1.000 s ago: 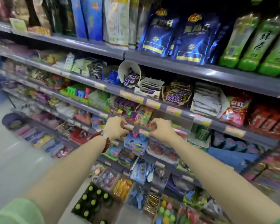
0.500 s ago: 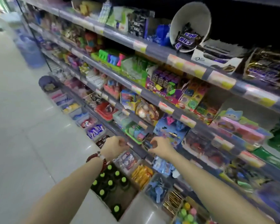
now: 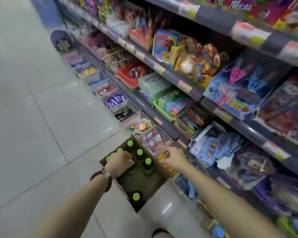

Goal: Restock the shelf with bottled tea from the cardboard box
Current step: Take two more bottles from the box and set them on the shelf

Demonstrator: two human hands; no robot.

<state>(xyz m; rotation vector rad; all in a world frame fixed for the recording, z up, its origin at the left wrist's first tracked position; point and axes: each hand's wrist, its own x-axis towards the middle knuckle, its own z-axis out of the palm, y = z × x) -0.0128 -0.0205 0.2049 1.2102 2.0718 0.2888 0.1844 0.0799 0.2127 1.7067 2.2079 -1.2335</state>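
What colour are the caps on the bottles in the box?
Bright green. The bottle caps show best in the head view, inside the cardboard box.

We can read no text: the printing on the colourful snack packets [image 3: 163,44] and pale shelf-edge price tags [image 3: 184,85] is blurred.

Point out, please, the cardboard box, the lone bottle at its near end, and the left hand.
cardboard box [image 3: 159,179]: head view, on its bare right inner wall.
lone bottle [image 3: 136,196]: head view, on its green cap.
left hand [image 3: 119,161]: head view, on the back of the hand.
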